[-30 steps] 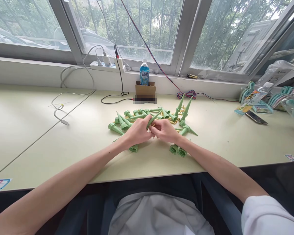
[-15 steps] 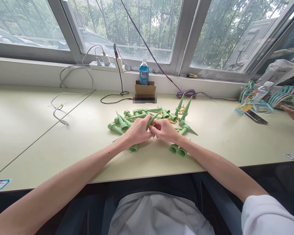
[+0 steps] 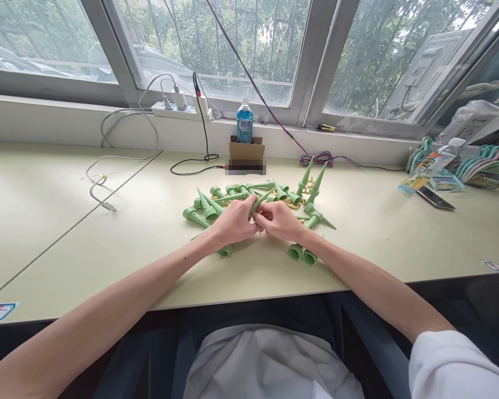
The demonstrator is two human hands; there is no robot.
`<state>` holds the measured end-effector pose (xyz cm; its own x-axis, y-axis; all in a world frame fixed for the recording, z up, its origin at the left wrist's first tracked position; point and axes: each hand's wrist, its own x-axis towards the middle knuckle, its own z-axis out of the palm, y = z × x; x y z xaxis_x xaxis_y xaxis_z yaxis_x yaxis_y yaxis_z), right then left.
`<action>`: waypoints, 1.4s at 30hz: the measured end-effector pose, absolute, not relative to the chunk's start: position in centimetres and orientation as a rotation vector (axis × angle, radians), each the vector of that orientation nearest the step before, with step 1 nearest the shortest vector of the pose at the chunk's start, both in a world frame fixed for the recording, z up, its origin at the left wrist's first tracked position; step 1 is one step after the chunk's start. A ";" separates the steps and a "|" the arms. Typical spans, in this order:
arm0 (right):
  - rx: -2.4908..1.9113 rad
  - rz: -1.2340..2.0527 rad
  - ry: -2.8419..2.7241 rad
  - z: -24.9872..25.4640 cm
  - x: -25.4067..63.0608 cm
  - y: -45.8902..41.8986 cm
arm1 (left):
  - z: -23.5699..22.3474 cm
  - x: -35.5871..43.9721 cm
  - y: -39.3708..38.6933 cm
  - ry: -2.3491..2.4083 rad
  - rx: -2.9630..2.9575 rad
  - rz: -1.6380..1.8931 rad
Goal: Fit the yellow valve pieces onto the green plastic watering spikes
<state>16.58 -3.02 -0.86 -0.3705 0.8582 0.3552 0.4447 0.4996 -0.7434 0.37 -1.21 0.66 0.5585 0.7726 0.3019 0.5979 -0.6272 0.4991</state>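
Note:
My left hand [image 3: 238, 220] is closed around a green plastic watering spike [image 3: 261, 200], its tip slanting up to the right. Against the spike's side, my right hand [image 3: 280, 220] has its fingers pinched together; whatever is between them is hidden. Around both hands lie several more green spikes with threaded caps, mixed with small yellow valve pieces [image 3: 293, 206]. Two spikes [image 3: 316, 185] stand tip-up behind my right hand. Two open threaded ends [image 3: 309, 257] face me beneath my right wrist, and another cap [image 3: 224, 251] shows below my left wrist.
Behind the pile stands a small cardboard box [image 3: 246, 151] with a blue bottle [image 3: 244, 122] at it. Cables [image 3: 102, 180] and a power strip [image 3: 182, 112] are at the left back. Toward the right lie a phone [image 3: 436, 198], a drink bottle [image 3: 430, 166] and coloured plastic items [image 3: 488, 166].
Another person's hand at the far right edge has pulled almost entirely out of view. Both my hands keep nearly the same pose on the spike.

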 end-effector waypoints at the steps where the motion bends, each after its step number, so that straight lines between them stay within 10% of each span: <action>1: -1.073 0.703 -2.002 -0.9 16.6 -3.0 | 0.7 0.4 -1.2 1.124 2.460 0.715; 42: -1.048 0.698 -1.989 -0.8 16.6 -2.9 | 0.6 0.3 -1.2 1.131 2.436 0.698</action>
<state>16.61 -2.94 -0.84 -0.3676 0.8516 0.3737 0.4313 0.5121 -0.7428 0.25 -1.18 0.64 0.5565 0.7820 0.2806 0.6015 -0.6122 0.5132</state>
